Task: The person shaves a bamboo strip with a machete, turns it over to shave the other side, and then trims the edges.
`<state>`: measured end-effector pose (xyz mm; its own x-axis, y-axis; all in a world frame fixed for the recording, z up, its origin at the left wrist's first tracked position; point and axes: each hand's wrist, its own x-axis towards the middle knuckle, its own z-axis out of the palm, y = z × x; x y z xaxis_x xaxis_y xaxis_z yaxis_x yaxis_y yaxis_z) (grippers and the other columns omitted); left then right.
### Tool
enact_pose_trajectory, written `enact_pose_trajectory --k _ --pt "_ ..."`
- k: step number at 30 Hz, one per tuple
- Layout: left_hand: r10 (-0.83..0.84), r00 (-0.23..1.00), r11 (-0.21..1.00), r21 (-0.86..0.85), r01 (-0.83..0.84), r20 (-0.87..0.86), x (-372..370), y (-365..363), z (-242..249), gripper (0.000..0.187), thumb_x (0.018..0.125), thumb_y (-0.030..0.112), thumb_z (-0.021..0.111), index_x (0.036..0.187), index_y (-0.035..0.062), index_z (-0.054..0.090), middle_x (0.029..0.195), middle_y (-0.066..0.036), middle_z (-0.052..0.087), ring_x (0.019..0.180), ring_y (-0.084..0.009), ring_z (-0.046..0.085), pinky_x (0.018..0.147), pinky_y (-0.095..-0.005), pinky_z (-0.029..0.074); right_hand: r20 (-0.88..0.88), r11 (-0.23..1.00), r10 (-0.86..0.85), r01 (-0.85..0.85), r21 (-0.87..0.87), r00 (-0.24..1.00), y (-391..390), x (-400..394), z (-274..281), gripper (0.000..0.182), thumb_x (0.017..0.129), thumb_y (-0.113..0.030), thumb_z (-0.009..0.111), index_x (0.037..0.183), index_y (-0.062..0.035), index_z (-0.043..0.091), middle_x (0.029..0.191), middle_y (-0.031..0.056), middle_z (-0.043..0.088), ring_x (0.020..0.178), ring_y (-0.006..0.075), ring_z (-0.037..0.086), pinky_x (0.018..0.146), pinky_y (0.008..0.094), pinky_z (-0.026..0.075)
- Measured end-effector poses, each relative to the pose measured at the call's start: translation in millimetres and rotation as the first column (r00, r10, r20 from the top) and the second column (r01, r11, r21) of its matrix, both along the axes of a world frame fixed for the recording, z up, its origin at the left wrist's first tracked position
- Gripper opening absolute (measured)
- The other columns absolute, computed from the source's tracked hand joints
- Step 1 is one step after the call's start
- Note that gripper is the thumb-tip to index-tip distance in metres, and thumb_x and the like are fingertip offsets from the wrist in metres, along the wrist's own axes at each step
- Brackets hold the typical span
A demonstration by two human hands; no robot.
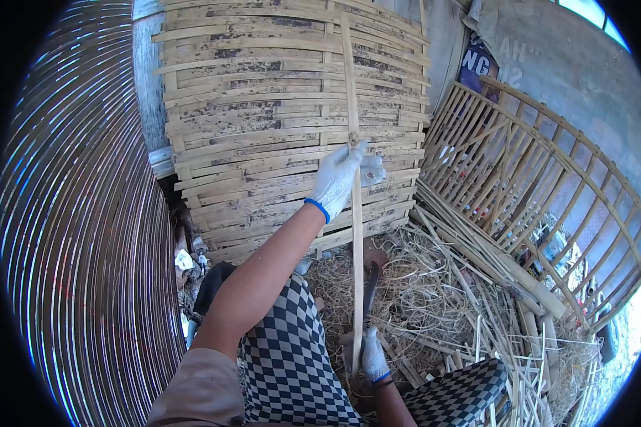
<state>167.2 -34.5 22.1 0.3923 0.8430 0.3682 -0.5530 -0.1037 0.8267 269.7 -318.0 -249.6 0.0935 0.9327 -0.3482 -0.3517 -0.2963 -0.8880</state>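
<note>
My left hand, in a white knit glove with a blue cuff, is closed around a long pale bamboo strip. The thumb lies near a knot in the strip, and the fingertips show beyond its right edge. The strip stands nearly upright, from the woven panel down between my knees. My right hand, also gloved, is closed low beside the strip's bottom end. A dark-bladed knife with a reddish-brown broad end rises from this hand; its grip is hidden.
A woven bamboo panel stands upright ahead. Curved thin strands fill the left side. Bamboo shavings cover the ground. Bamboo poles lie at right before a slatted bamboo frame. My checkered trousers flank the strip.
</note>
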Motion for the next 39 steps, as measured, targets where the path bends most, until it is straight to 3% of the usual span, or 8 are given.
enact_pose_trajectory --k 2,3,6,7,15,19,25,39 --pt "0.028 1.0 1.0 -0.002 -0.028 -0.011 0 -1 -4 0.052 0.11 0.028 0.052 0.148 -0.0065 0.045 0.12 -0.023 0.069 0.1 -0.03 0.073 0.094 -0.0403 0.061 0.127 0.992 0.072 -0.085 0.098 0.989 2 5 0 0.082 0.105 -0.07 0.029 0.111 0.0002 0.071 0.075 0.0039 0.066 0.059 0.0156 0.061 0.055 0.0289 0.05" --pt "0.048 0.999 0.998 -0.027 -0.048 -0.004 0 -5 -3 0.051 0.11 0.03 0.052 0.145 -0.0065 0.049 0.119 -0.022 0.069 0.101 -0.0299 0.073 0.093 -0.0417 0.062 0.15 0.993 0.119 -0.12 0.001 0.982 4 7 6 0.069 0.106 -0.062 0.043 0.115 0.0007 0.071 0.086 0.0055 0.071 0.07 0.0155 0.066 0.067 0.0296 0.054" --pt "0.043 0.999 0.998 -0.054 -0.042 0.017 -4 -1 -10 0.05 0.11 0.032 0.052 0.142 -0.0062 0.052 0.118 -0.022 0.069 0.101 -0.0296 0.073 0.091 -0.0423 0.063 0.352 0.977 0.152 -0.194 0.085 0.923 13 0 -14 0.061 0.101 -0.056 0.06 0.118 0.002 0.071 0.085 0.0 0.066 0.077 0.0104 0.061 0.069 0.0259 0.049" --pt "0.062 0.998 0.996 -0.058 -0.062 0.001 -3 3 -13 0.048 0.11 0.032 0.052 0.139 -0.0062 0.055 0.118 -0.022 0.069 0.099 -0.0293 0.073 0.09 -0.0416 0.063 0.298 0.982 0.171 -0.187 0.028 0.939 18 0 -21 0.059 0.101 -0.052 0.064 0.121 0.0023 0.071 0.089 -0.0014 0.067 0.083 0.0077 0.056 0.075 0.0251 0.047" --pt "0.02 0.99 1.0 0.003 -0.02 -0.142 -12 10 -19 0.043 0.111 0.027 0.048 0.141 -0.0026 0.055 0.119 -0.02 0.07 0.102 -0.0291 0.072 0.093 -0.0409 0.061 0.256 0.997 0.038 -0.053 0.049 0.966 30 -1 -26 0.045 0.103 -0.042 0.065 0.114 0.0013 0.073 0.088 -0.0015 0.068 0.079 0.0072 0.059 0.071 0.0257 0.048" --pt "-0.038 0.982 0.994 0.095 0.057 -0.187 -15 10 -15 0.042 0.112 0.02 0.046 0.147 -0.0013 0.049 0.131 -0.019 0.065 0.111 -0.0297 0.069 0.101 -0.041 0.058 0.273 0.99 -0.085 0.05 0.133 0.958 32 -2 -25 0.04 0.106 -0.04 0.061 0.093 -0.0029 0.069 0.079 -0.0047 0.061 0.072 0.0053 0.052 0.064 0.0256 0.042" --pt "-0.024 0.972 0.985 0.161 0.063 -0.232 -23 -2 -6 0.046 0.11 0.017 0.049 0.155 0.0068 0.042 0.138 -0.019 0.06 0.121 -0.0293 0.063 0.104 -0.0418 0.054 0.217 0.986 -0.128 0.1 0.136 0.968 31 2 -11 0.038 0.108 -0.037 0.057 0.091 -0.0039 0.067 0.075 -0.0053 0.056 0.069 0.0052 0.048 0.063 0.0248 0.04" --pt "0.032 0.924 0.949 0.302 0.092 -0.382 -29 -12 2 0.061 0.105 0.008 0.057 0.16 0.0047 0.031 0.137 -0.016 0.061 0.116 -0.0256 0.067 0.102 -0.0384 0.054 0.059 0.949 -0.279 0.266 0.169 0.958 36 8 -21 0.042 0.108 -0.042 0.055 0.082 -0.0083 0.059 0.063 -0.0018 0.054 0.053 0.0081 0.049 0.052 0.0256 0.039"
